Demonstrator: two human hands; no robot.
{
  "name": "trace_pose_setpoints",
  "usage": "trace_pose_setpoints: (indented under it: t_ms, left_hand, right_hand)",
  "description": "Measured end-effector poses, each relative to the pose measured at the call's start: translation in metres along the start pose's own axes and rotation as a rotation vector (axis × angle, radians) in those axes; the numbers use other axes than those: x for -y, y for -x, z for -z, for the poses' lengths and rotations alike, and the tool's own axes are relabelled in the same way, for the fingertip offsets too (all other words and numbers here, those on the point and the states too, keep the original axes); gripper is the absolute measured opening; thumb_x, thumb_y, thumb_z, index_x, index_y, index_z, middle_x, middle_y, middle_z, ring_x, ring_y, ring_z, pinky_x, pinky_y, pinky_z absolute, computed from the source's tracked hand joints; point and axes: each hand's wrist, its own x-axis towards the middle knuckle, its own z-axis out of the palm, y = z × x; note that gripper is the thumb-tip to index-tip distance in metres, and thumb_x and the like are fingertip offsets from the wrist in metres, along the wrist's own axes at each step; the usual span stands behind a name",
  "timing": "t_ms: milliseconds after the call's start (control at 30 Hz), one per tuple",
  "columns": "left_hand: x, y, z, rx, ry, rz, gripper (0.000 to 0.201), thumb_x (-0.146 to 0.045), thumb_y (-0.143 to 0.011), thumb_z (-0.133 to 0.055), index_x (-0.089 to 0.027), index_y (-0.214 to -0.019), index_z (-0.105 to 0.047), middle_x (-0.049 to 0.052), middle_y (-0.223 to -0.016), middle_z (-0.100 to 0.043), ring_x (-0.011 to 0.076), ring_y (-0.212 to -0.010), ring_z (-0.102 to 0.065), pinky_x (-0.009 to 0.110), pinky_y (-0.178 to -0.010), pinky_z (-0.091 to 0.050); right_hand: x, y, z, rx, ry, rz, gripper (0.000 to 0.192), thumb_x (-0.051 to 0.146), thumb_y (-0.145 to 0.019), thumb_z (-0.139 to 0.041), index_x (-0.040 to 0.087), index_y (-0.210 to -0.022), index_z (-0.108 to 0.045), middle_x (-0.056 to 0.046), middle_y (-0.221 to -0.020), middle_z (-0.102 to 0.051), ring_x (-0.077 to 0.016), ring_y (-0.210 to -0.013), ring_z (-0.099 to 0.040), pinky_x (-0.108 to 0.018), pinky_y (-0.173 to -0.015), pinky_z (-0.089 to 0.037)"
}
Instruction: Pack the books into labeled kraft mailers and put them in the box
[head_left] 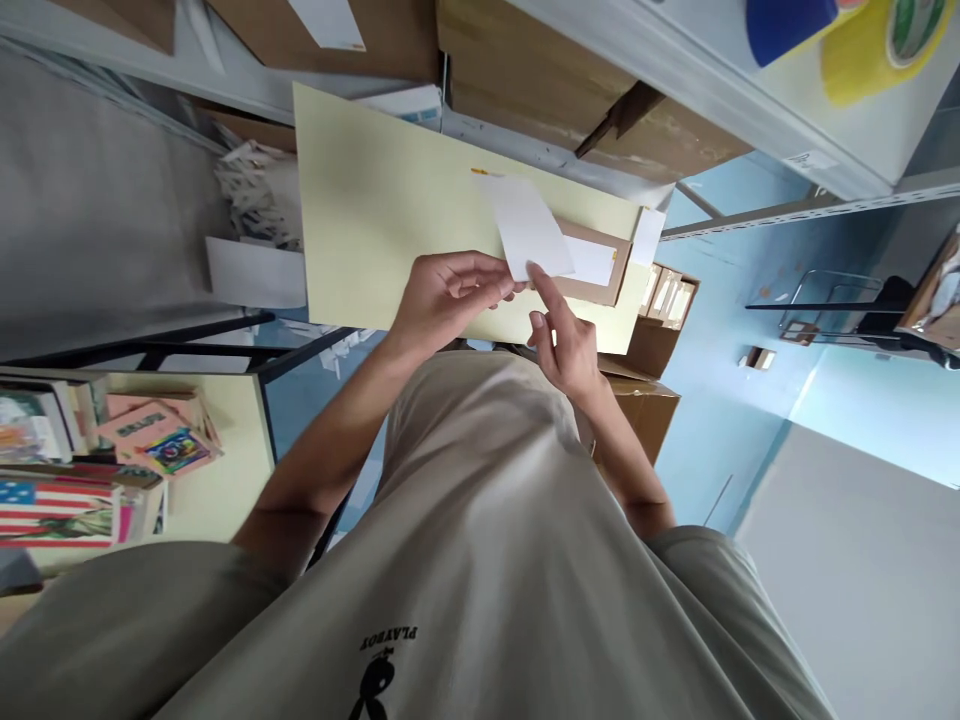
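Observation:
A white paper label (525,222) with a small orange mark at its far corner is held above the pale yellow tabletop (367,220). My left hand (456,300) pinches the label's near edge between thumb and fingers. At that same edge, the extended index finger of my right hand (564,342) touches the label; its thumb stands apart and the other fingers are curled. Behind and to the right of the label lies a flat brown cardboard box (621,268), partly covered by it. Another white label (589,260) with an orange mark is on that box.
Cardboard boxes (525,85) line the shelf behind the table. A white bin of paper scraps (255,272) stands at the left. Books (161,440) lie on a side table. Tape rolls (877,60) sit on the upper shelf. An open carton (645,355) stands at right.

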Motion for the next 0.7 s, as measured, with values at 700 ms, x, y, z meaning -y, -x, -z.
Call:
trace_pose_setpoints:
  t_ms: [700]
  left_hand:
    - [-0.007,-0.006,0.065,-0.028,0.009,-0.047,0.032,-0.053,-0.097,-0.093,-0.023,-0.101,-0.085,0.006,-0.097,-0.087,0.0281,-0.098,-0.089,0.039,-0.082,-0.073]
  right_hand:
    - [0.066,-0.039,-0.012,0.034,0.214,-0.01,0.069,0.054,-0.129,-0.031,0.031,-0.193,-0.032,-0.016,-0.187,-0.055,-0.0302,-0.123,-0.088,-0.035,-0.098,-0.073]
